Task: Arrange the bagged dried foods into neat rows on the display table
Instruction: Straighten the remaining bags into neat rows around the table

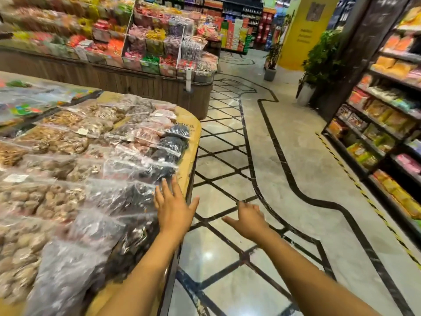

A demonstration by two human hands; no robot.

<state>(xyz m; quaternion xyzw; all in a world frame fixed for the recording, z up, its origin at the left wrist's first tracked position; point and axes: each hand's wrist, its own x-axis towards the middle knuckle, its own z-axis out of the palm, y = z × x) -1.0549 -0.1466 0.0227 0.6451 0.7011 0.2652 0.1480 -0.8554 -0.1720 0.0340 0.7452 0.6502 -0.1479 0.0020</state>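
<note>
Fingers [165, 188] of left hand [173, 207] spread flat, nothing gripped, touching dark bag [145, 201] at surface [192, 142] edge. Right hand [247, 218] held open over floor. Risk judged: slick bag pushed off edge.

A display table [192, 142] filled the left side, with bagged dried foods [68, 142] lying on it in rows running away from the viewer. Behind the table stood a long counter [136, 83] stacked with packaged goods. A tiled aisle [262, 156] ran to the table's right, and shelving [376, 124] stood along the aisle's far right. Two potted plants [319, 65] stood on the floor beyond the shelving. The left hand [174, 207] lay over the table's right edge; the right hand [249, 218] hung above the aisle.
</note>
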